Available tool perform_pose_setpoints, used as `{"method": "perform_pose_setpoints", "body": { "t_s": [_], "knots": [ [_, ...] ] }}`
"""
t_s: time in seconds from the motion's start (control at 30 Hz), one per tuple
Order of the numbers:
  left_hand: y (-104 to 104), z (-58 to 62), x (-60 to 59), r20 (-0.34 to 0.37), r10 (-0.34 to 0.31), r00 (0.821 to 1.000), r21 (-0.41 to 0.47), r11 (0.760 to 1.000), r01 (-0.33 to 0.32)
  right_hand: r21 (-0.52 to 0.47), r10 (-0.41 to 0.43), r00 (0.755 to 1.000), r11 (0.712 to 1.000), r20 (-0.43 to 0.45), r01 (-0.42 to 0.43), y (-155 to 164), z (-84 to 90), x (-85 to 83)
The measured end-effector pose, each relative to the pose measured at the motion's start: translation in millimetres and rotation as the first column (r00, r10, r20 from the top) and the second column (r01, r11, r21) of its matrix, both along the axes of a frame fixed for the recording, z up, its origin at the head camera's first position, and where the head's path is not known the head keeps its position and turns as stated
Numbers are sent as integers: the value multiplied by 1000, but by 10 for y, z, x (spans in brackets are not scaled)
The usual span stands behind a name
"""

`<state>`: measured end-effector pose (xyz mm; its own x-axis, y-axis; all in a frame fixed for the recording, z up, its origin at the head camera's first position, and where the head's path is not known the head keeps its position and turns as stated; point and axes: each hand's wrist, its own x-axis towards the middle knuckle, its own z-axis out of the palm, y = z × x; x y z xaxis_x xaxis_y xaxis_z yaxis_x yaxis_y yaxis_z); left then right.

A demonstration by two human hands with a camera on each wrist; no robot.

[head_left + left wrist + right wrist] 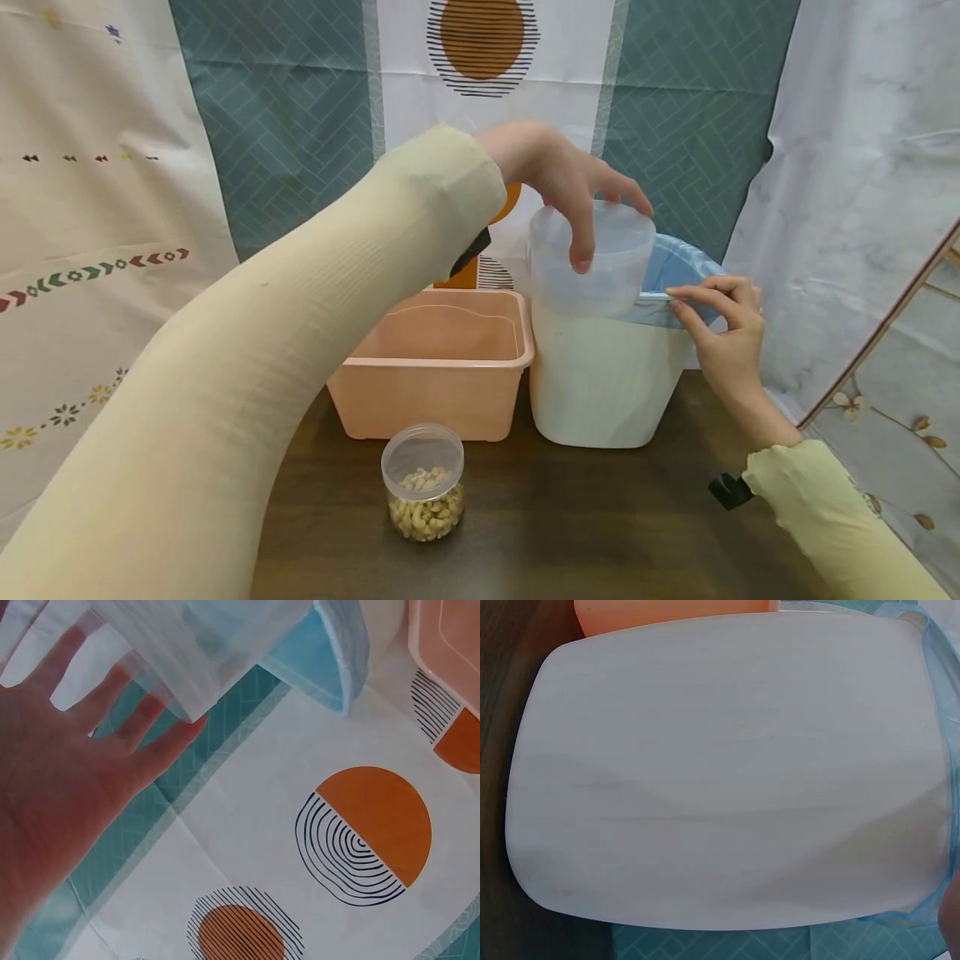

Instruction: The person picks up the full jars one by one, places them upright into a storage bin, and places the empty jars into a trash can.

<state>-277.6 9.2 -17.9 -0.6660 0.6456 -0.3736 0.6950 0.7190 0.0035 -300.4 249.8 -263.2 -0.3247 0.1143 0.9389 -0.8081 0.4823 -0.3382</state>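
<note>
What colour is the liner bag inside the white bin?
Light blue. The liner bag folds over the white bin rim; the head view shows it best.

Held upside down above the bin's mouth by the left hand (558, 179): a clear, empty plastic jar (592, 258). Standing upright on the dark wooden counter (570, 517), pinched at its rim: a white plastic bin with blue liner (600, 375).
</note>
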Motion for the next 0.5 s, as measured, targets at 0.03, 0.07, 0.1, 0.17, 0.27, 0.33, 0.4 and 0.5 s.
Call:
{"method": "perform_pose_setpoints", "body": {
  "t_s": [0.03, 0.07, 0.1, 0.17, 0.27, 0.33, 0.4, 0.5],
  "knots": [
    [1, 5, -11, -8, 2, 1000, 2, 1000, -2, -2, 2, 1000, 1000, 2, -2, -10, 6, 10],
    [3, 6, -23, -14, 1, 1000, 3, 1000, -1, -1, 4, 1000, 1000, 3, -4, -20, 11, 22],
    [5, 7, -33, -22, 0, 1000, 2, 1000, 0, -3, 6, 1000, 1000, 4, -6, -33, 18, 35],
    [8, 9, -54, -40, -4, 999, -2, 1000, 4, -9, 9, 1000, 1000, 7, -9, -61, 37, 67],
    [15, 0, -82, -61, -4, 998, -3, 1000, 4, -14, 13, 1000, 1000, 7, -13, -90, 55, 103],
    [19, -10, -99, -69, 4, 998, 0, 1000, -4, -15, 15, 1000, 1000, 8, -14, -99, 63, 115],
    [23, -21, -113, -75, 8, 997, 9, 1000, -7, -14, 13, 1000, 1000, 8, -13, -96, 59, 112],
    [31, -34, -136, -83, 2, 997, 41, 999, 2, -13, 8, 1000, 1000, 9, -7, -80, 46, 95]
  ]
}}
